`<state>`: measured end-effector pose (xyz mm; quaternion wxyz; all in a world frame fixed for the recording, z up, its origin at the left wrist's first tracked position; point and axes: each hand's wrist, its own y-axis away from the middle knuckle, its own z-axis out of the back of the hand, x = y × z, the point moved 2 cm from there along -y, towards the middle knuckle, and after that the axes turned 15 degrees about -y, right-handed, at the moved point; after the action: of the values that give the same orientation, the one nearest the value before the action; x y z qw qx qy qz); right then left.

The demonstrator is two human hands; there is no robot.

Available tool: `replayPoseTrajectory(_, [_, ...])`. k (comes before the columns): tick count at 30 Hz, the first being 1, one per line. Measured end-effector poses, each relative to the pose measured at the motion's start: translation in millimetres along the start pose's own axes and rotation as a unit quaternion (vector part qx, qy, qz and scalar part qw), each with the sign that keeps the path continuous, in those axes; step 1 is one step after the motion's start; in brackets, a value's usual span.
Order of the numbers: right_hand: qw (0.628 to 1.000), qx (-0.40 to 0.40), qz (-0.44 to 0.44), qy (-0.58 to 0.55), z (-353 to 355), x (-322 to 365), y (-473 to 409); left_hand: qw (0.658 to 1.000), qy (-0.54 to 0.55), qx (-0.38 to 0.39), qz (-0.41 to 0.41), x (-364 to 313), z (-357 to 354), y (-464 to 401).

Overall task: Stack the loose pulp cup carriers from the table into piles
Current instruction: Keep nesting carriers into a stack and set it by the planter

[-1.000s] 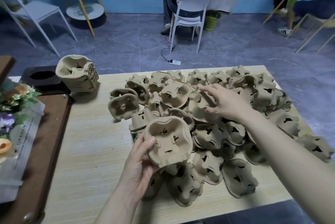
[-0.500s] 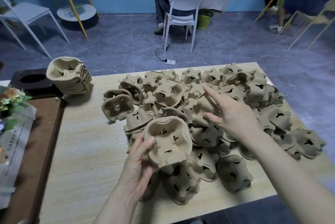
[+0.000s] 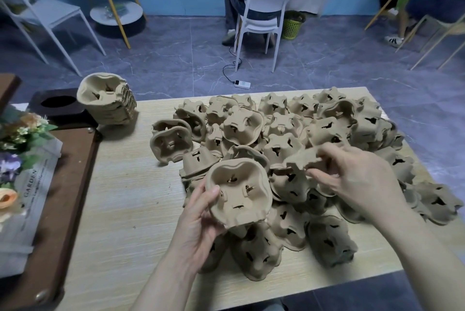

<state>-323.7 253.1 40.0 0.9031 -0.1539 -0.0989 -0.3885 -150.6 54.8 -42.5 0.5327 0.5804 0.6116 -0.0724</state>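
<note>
While one finished pile (image 3: 108, 99) of brown pulp cup carriers stands upper left on our pale wooden desk (image 3: 130, 200), our left hand (image 3: 198, 225) grips a cup-up carrier (image 3: 239, 195), our right hand (image 3: 357, 175) pinches another (image 3: 300, 159), and dozens (image 3: 289, 149) remain loose at centre.

Soft, even indoor light falls from above, leaving only faint shadows under the heaped carriers (image 3: 289, 149) on the pale table (image 3: 130, 210). Wide-angle distortion bends the frame's edges, and slight motion blur softens the right hand (image 3: 357, 175) and distant chairs.
</note>
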Motion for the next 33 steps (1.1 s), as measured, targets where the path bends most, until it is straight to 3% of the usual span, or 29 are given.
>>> replayPoseTrajectory(3, [0.997, -0.032, 0.013, -0.062, 3, -1, 8, 1.000, 0.003, 0.001, -0.002, 0, 1, 1])
replayPoseTrajectory(5, [0.983, -0.056, 0.012, -0.174, 8, 0, 12, 1.000, 0.008, 0.001, -0.002, -1, 1, 0])
replayPoseTrajectory(7, [0.953, -0.043, 0.026, -0.298, 7, 1, 14, 1.000, 0.013, 0.001, -0.002, -1, -1, -1])
replayPoseTrajectory(10, [0.925, 0.014, 0.086, -0.370, -3, 13, 19, 0.999, 0.034, 0.008, 0.002, 0, -6, -2])
replayPoseTrajectory(14, [0.910, 0.066, 0.142, -0.383, -19, 38, 26, 0.998, 0.060, 0.034, 0.008, -3, -13, -1])
replayPoseTrajectory(19, [0.927, 0.071, 0.227, -0.291, -32, 50, 28, 0.998, 0.061, 0.025, 0.006, -7, -15, 0])
replayPoseTrajectory(25, [0.935, 0.064, 0.209, -0.281, -36, 47, 29, 0.999, 0.043, 0.027, -0.002, -7, -6, -1])
replayPoseTrajectory(33, [0.906, 0.086, 0.111, -0.399, -42, 46, 31, 0.998, 0.053, 0.018, 0.017, -9, -3, 0])
